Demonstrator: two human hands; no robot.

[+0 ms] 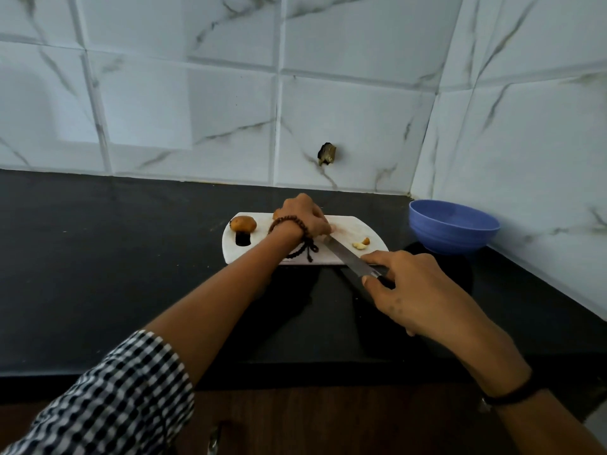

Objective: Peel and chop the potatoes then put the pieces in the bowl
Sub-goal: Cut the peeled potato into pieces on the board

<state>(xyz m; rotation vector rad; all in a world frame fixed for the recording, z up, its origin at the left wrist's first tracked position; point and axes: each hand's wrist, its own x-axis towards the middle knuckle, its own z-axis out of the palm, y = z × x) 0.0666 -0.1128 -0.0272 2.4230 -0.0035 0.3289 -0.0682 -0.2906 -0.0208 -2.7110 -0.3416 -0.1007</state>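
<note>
**A:** Which step is in hand?

**B:** Chopping, by my reading. The left hand (307, 218) lies on the chopping board (371, 239), fingers curled down over something near the board's middle. The brown edge of a second potato (277, 214) shows just behind the wrist. Whether the fingers grip that one or a hidden piece, I cannot tell.

**A:** Right hand?

**B:** The right hand (417, 290) grips the dark handle of the knife (348, 256), thumb and fingers wrapped round it. The blade crosses the board's near edge, its tip just beside the left fingertips.

**A:** Where are the task items?

**B:** One whole potato (243, 223), skin on, sits at the board's left end beside the handle hole. A few pale cut pieces (360, 243) lie at the right end, apart from the blade. The blue bowl (453, 224) stands on the black counter (98, 257), near the board's right end. No pieces show in the visible part of its inside.

**A:** Progress?

**B:** Early, I judge. Little is cut, nothing is seen in the bowl, and at least one potato is unpeeled.

**A:** What does the next move need?

**B:** The blade set over whatever the left hand pins. The fingertips should be tucked back from the cutting line, since tip and fingers are nearly touching. After that, the pieces need carrying right to the bowl.
</note>
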